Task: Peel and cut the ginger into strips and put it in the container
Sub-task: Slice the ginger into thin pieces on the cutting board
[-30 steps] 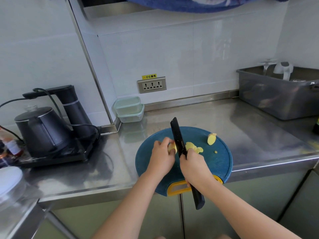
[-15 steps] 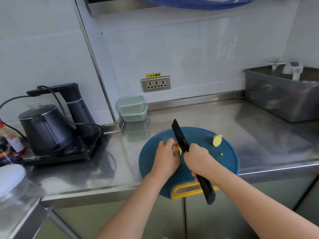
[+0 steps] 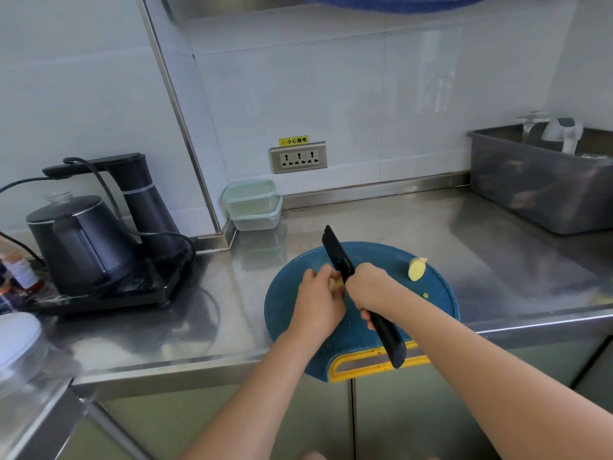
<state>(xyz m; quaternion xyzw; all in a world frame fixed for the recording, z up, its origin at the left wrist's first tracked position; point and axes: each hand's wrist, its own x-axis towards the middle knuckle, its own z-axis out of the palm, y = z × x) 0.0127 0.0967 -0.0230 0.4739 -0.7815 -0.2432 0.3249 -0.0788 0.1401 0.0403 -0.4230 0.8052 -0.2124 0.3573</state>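
At frame centre, on a round blue cutting board (image 3: 361, 330) with a yellow handle, the left hand (image 3: 316, 302) curls its fingers over a pale yellow ginger piece (image 3: 337, 285). The right hand (image 3: 371, 288) grips a matte black knife (image 3: 338, 255), blade against the ginger. A second peeled ginger chunk (image 3: 416, 268) lies right of the hands. Two stacked translucent containers (image 3: 253, 205) sit farther up on the shiny steel surface (image 3: 381, 220).

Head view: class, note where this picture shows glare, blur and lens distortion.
Head view: glare streaks the counter; the white lid at lower left is blurred; the metal wall strip leans, likely wide-angle distortion; the knife and ginger piece look sharp.
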